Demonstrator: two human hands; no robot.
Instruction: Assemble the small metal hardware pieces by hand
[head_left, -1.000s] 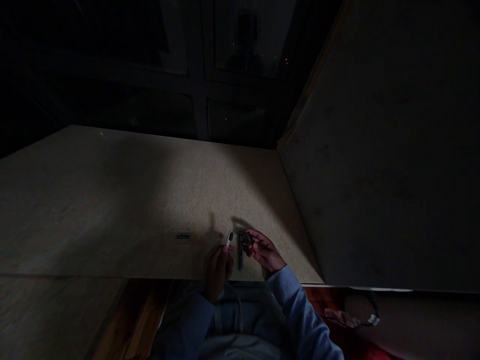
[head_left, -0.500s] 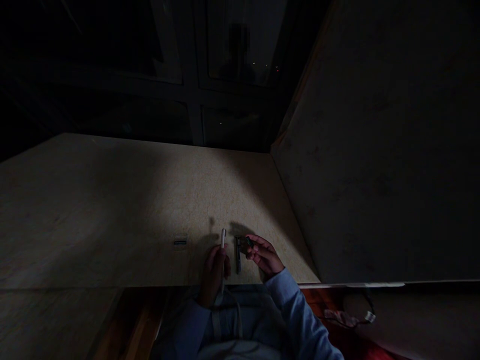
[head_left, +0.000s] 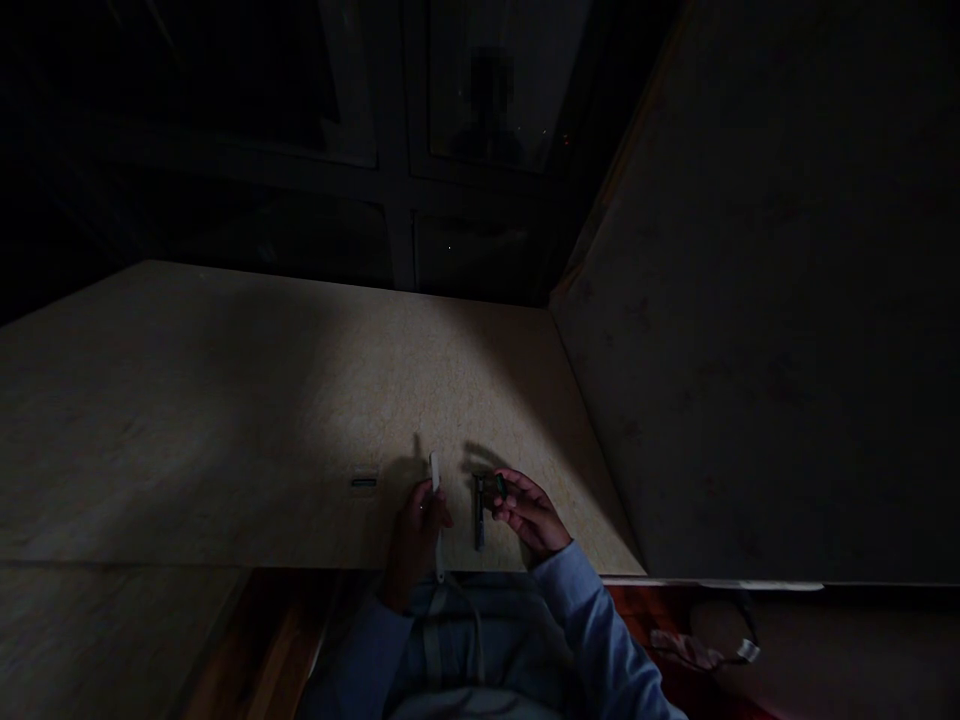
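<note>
A short dark piece (head_left: 364, 482) is seen lying alone on the pale surface (head_left: 225, 420), left of the lower middle of the frame. Just to its right, a white stick (head_left: 435, 488) is held upright in the left hand (head_left: 412, 535), whose fingers are curled around it. A dark pen (head_left: 478, 512) is laid flat between the hands. Right of it, a greenish part (head_left: 500, 487) is pinched by the fingers of the right hand (head_left: 534, 515), near the surface's front edge.
</note>
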